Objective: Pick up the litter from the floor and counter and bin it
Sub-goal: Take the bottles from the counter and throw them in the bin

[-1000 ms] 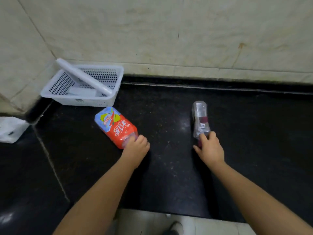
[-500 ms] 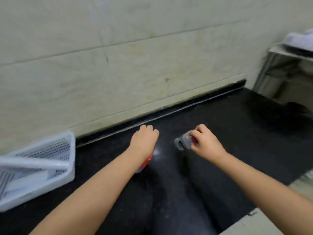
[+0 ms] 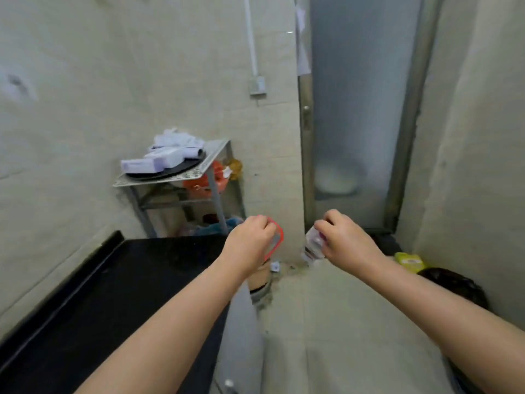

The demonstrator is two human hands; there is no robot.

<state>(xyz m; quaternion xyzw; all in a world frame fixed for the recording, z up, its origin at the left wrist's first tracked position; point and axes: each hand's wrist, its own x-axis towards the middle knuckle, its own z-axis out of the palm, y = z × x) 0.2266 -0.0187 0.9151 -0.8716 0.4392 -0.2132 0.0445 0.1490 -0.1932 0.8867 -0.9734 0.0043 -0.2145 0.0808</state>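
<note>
Two bare hands are raised in the middle of the view, each closed around a piece of litter. At the far left, the black counter (image 3: 119, 282) runs along the tiled wall, its dark top bare where it shows. Beyond its far end stands a metal rack (image 3: 173, 177) whose top shelf carries a dark round tray with white boxes (image 3: 159, 162) stacked on it; an orange bag (image 3: 207, 180) hangs below that shelf. The left hand (image 3: 250, 243) is held past the counter's right edge, fingers curled tight around the red-labelled bottle (image 3: 277, 241), of which only a red rim and a grey patch show past the knuckles. Just right of it, apart from it, the right hand (image 3: 345, 241) grips the clear bottle (image 3: 312, 244) with fingers folded over its upper part, the bottle hanging tilted down and to the left. Both bottles are in the air above the pale floor (image 3: 341, 322). Between and below the hands a small white scrap (image 3: 275, 267) lies on the floor near the wall's foot. Behind the right hand stands a frosted glass door (image 3: 358, 109) in a metal frame. Farther right, a yellow-green packet (image 3: 409, 261) lies on the floor near the corner, and just beside it the dark rim of a bin (image 3: 454, 282) shows behind the right forearm.
</note>
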